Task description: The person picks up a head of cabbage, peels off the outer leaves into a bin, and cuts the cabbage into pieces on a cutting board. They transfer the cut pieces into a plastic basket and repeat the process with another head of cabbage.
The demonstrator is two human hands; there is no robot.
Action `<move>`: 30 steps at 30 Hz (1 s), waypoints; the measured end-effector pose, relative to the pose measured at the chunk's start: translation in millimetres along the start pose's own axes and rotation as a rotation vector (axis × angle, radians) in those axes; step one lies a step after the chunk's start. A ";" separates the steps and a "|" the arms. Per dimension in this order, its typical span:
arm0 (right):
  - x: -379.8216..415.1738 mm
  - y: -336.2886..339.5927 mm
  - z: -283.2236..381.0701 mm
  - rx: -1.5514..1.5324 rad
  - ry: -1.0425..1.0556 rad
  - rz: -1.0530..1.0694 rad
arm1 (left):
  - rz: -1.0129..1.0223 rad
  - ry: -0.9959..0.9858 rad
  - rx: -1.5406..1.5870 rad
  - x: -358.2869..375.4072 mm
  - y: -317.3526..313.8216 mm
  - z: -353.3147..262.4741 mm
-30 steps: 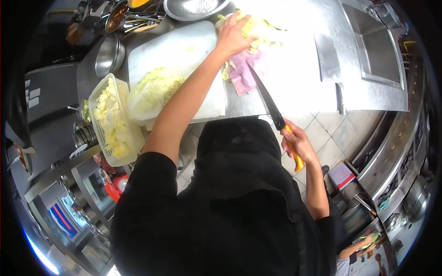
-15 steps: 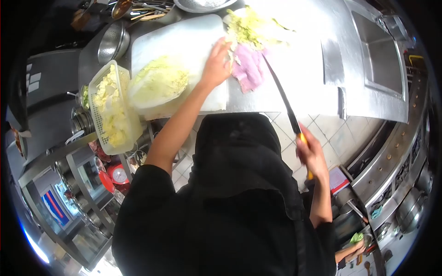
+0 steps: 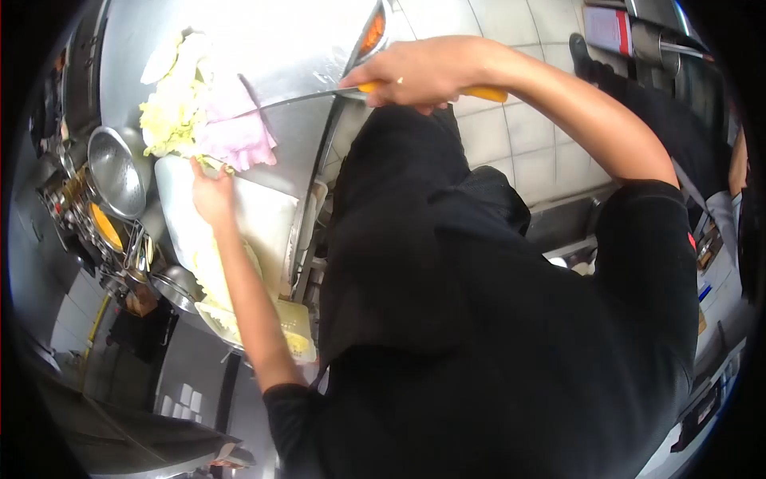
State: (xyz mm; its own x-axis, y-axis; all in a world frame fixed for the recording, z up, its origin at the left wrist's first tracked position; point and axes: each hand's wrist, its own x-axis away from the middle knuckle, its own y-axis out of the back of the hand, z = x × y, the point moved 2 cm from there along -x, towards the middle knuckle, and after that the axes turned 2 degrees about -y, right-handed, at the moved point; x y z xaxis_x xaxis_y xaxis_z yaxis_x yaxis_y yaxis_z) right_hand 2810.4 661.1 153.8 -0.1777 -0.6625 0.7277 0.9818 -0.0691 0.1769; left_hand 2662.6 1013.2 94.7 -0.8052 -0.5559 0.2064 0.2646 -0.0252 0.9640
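My right hand grips the yellow handle of a long knife. The knife's blade points left over the steel counter, its far end at the pink cloth. At the edge of the white cutting board is my left hand, thumb and forefinger apart beside small leaf scraps and the cloth. Loose yellow-green cabbage leaves lie heaped beyond it. A napa cabbage rests on the board, partly hidden by my left forearm.
A pale plastic basket with cut cabbage stands past the board. Metal bowls and utensils line the far side. A container of orange pieces sits by the counter edge. Another person's shoe and arm show at right.
The view has turned and shifted. My right hand, still holding the knife, is now raised close to the counter edge. My left hand stays near the cloth and leaf scraps.
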 end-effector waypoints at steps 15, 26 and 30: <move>2.1 -26.3 -18.4 -0.012 0.094 -0.090 | -0.287 -0.112 0.647 -60.5 21.5 70.7; 7.7 -37.4 50.9 -0.155 0.108 -0.028 | -0.490 0.261 1.020 153.3 65.5 127.8; -26.9 -59.7 89.3 -0.281 0.110 0.194 | -0.218 0.329 0.540 207.1 58.8 171.7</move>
State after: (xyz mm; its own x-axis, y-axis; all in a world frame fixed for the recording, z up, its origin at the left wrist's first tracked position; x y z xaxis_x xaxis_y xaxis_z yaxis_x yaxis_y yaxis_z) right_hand 2750.6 749.6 182.8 0.0071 -0.7586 0.6515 0.9793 -0.1265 -0.1579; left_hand 2420.2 1039.2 222.9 -0.5840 -0.8116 0.0176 -0.2578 0.2060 0.9440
